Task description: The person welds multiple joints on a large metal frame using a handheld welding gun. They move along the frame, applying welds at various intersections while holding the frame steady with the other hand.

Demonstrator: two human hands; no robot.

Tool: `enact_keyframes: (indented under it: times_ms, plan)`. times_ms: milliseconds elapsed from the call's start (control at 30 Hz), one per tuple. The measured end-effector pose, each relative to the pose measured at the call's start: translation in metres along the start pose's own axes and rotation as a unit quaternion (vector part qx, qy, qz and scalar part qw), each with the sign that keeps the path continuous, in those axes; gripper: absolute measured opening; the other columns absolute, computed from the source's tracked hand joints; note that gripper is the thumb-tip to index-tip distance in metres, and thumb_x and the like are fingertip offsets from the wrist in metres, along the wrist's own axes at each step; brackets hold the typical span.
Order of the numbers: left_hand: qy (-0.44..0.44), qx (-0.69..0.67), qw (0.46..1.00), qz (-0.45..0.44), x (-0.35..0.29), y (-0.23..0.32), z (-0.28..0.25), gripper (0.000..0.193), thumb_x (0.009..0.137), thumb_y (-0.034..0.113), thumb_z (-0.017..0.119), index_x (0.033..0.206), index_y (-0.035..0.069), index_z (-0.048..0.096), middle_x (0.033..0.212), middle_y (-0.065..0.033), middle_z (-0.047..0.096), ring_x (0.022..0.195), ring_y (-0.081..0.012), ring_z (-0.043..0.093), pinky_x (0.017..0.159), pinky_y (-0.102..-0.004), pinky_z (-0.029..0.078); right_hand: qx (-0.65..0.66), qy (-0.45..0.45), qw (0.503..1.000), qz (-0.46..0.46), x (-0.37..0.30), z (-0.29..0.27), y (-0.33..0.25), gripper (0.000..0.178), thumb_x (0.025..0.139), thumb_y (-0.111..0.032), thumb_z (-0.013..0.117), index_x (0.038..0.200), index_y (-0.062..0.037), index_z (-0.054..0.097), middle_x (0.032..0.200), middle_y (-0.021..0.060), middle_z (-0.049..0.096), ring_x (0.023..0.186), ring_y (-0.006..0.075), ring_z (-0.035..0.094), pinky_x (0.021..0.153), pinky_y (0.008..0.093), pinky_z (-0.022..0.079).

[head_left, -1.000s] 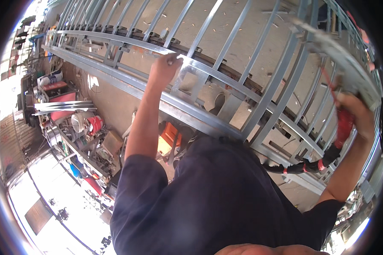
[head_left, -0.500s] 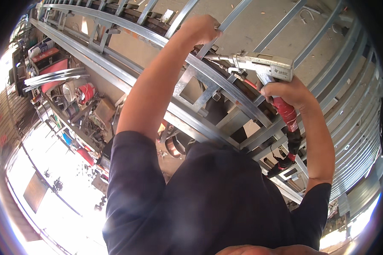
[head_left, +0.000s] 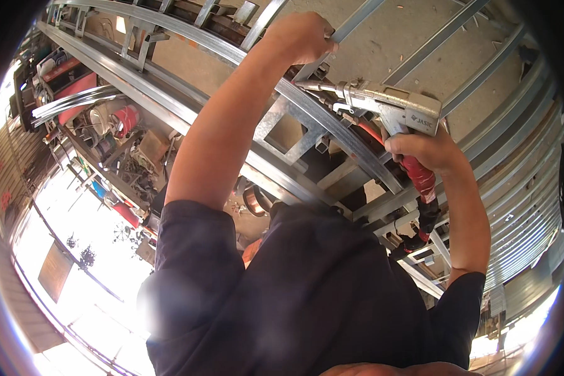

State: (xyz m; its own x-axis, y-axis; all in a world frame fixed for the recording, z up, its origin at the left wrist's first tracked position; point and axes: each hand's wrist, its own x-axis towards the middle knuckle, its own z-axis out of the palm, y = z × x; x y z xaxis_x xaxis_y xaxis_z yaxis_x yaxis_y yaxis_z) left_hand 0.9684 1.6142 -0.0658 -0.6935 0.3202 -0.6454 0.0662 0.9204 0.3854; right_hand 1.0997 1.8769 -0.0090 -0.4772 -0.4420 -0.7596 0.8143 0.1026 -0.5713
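My right hand point(head_left: 423, 149) is wrapped around the grip of a pale grey handheld welding gun point(head_left: 391, 103). A red-wrapped cable point(head_left: 418, 178) hangs from the grip. The gun's narrow nozzle points left, close to where a thin galvanized steel bar point(head_left: 352, 24) meets a longer steel rail point(head_left: 332, 130); I cannot tell whether the tip touches. My left hand point(head_left: 304, 39) is closed around that bar, just above the joint, and hides part of it. Several similar bars run up and to the right.
Stacked long metal profiles point(head_left: 520, 194) curve along the right. A cluttered workbench point(head_left: 84, 166) stands at the left, with a red cable coil point(head_left: 126, 120) and bent metal strips point(head_left: 75, 103). A copper-coloured wire spool point(head_left: 255, 200) lies below the frame.
The view has shifted slightly. Both hands keep their holds, and the gun's nozzle stays close to the joint.
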Motion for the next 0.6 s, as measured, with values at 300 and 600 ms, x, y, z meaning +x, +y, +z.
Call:
enact_keyframes:
  times_ms: [300,600]
  plan:
    - [-0.006,-0.009,1.000,0.005,0.0041,-0.0024,0.0018,0.037,0.092,0.039,0.076,0.123,0.018,0.078,0.107,-0.0110,0.078,0.102,-0.0334,0.074,0.087,-0.0456,0.057,-0.010,-0.004,1.000,0.009,0.0034,0.0017,0.0057,0.045,0.079,-0.008,0.077,0.122,0.0009,0.067,0.093,0.0068,0.069,0.078,0.0162,0.066,0.068,0.0325,0.058]
    - [-0.025,-0.007,1.000,0.012,0.0090,-0.0055,0.0009,0.044,0.088,0.041,0.074,0.123,0.015,0.078,0.106,-0.0153,0.078,0.097,-0.0327,0.074,0.087,-0.0440,0.056,-0.009,0.005,1.000,0.011,-0.0026,0.0061,0.0022,0.045,0.080,-0.009,0.079,0.122,0.0003,0.067,0.093,0.0058,0.069,0.080,0.0152,0.065,0.069,0.0320,0.058]
